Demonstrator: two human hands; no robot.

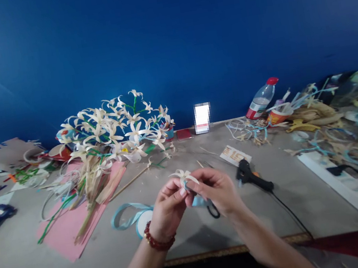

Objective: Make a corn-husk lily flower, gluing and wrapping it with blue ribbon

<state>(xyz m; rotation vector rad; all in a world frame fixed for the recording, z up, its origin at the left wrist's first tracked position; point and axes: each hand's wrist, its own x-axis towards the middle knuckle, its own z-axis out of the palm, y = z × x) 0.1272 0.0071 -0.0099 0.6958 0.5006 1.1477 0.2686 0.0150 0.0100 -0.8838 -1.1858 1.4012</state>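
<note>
A small cream-white artificial flower [184,175] with narrow curling petals is held up over the table's front half. My left hand [171,201], with a red bead bracelet at its wrist, pinches the flower's base from the left. From the other side, the fingers of my right hand [213,187] close on the same base, where a bit of light blue shows. Both sets of fingertips meet there and partly hide it. Below my left hand lies a roll of light blue ribbon [145,222]. Dark scissor handles [214,210] peek out under my right hand.
A black glue gun [253,175] lies right of my hands, its cord running to the front edge. Finished white flowers [112,129] on green stems crowd the back left, above pink paper [67,232]. A white power strip [347,186] and a tilted bottle [262,99] are at right.
</note>
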